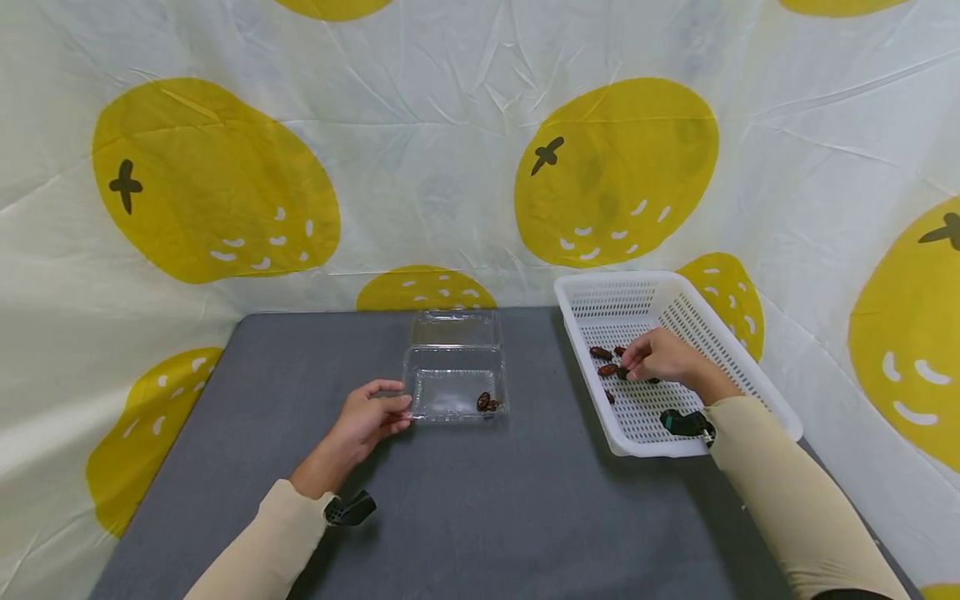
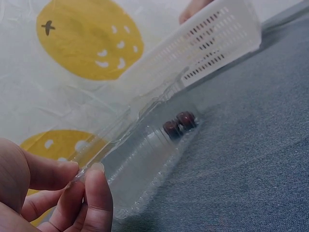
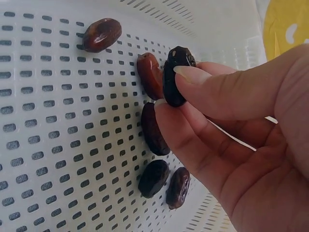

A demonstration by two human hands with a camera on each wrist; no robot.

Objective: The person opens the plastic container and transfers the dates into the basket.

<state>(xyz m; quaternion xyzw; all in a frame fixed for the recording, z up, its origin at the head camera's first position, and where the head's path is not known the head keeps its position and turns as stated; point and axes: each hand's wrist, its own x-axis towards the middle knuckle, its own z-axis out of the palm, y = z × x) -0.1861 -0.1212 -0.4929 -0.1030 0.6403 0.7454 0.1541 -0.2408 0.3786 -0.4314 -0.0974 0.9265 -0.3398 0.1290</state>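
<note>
In the head view a clear plastic clamshell box (image 1: 442, 393) lies on the table with its lid (image 1: 454, 330) folded back. My left hand (image 1: 366, 422) pinches the box's left edge between thumb and fingers. A couple of dark red-brown dates (image 2: 178, 124) rest inside, at the end away from that hand. Over on the right, my right hand (image 1: 663, 360) reaches into a white slotted basket (image 1: 628, 448). Its thumb and fingertips grip a dark, wrinkled date (image 3: 173, 84), partly covered by the thumb. Several other dates (image 3: 153, 129) lie below on the basket floor.
The grey tabletop (image 1: 480, 508) carries the box at left and the basket at right. Behind stands a white curtain (image 1: 420, 183) printed with yellow fruit. The basket's raised walls surround my right hand, and black straps (image 1: 349, 508) circle both wrists.
</note>
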